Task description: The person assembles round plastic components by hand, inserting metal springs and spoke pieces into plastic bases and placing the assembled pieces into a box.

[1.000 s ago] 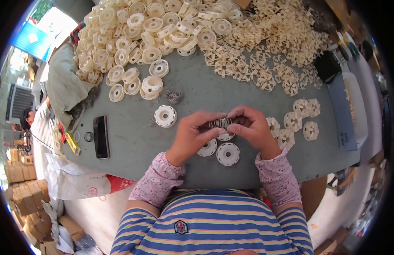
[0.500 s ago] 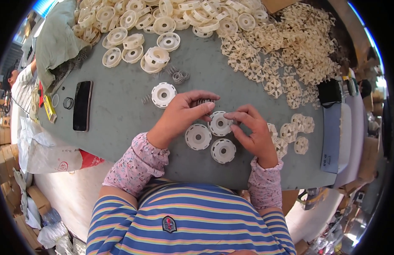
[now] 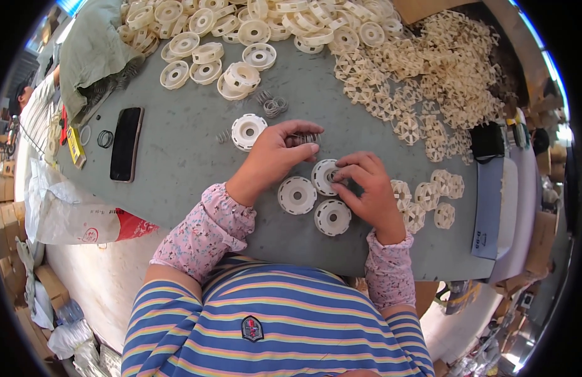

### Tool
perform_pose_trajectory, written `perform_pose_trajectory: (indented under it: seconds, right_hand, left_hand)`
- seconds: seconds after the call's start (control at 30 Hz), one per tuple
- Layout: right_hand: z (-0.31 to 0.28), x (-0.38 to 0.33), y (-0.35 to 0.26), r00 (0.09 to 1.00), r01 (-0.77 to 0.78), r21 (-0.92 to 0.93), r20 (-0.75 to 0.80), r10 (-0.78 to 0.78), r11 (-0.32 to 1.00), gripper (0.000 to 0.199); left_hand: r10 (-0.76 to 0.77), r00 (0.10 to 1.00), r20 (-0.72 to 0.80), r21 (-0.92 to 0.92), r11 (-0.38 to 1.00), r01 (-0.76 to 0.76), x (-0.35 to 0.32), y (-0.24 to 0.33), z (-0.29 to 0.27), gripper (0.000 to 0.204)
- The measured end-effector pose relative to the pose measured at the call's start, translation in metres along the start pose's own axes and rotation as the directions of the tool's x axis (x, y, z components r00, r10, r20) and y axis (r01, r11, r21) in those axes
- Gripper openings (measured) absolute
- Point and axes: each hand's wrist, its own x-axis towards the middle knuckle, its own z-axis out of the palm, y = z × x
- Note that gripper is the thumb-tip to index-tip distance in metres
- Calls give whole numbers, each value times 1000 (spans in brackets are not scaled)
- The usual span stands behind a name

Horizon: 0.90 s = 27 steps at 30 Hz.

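My left hand (image 3: 273, 154) holds a metal coil spring (image 3: 307, 139) between thumb and fingers, above the table. My right hand (image 3: 372, 193) is bent in a pinch over the right part of a white round wheel-like part (image 3: 318, 174); what lies between its fingertips is hidden. Two similar white parts lie close by, a lower left one (image 3: 286, 195) and a lower right one (image 3: 332, 229). Left of my left hand sits another white wheel-like part (image 3: 239, 127), with a small spring (image 3: 223, 136) beside it. More loose springs (image 3: 276, 107) lie just beyond.
Cream ring-shaped parts (image 3: 259, 56) are heaped at the far side of the grey table (image 3: 178, 138). Small lattice-like pieces (image 3: 454, 69) pile up at far right, several more (image 3: 427, 196) near my right hand. A phone (image 3: 126, 146) and green cloth (image 3: 96, 53) are at left.
My right fingertips have closed from apart into a pinch over the white part. My left hand still holds the spring. The whole view has shifted slightly.
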Motion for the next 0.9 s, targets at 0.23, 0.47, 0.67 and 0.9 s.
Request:
perform_pose_trajectory:
  seconds: [0.23,0.47,0.67,0.9]
  right_hand:
    - [-2,-3,-8,993,-75,88,-84,82,993,21]
    - [11,-15,-9,877,-324,726,-10,480,607,26]
    - [2,-5,-13,961,156,165,-254,-110,974,30]
    - [9,-11,-32,959,73,353,-281,31,933,33]
  left_hand:
    - [88,994,71,230,968,-102,-1,0,-1,36]
    - [272,948,167,309,898,-312,-18,4,25,30]
    - [-414,860,298,-140,873,468,-11,16,6,38]
    - [-378,851,364,-14,912,411,-22,30,4,41]
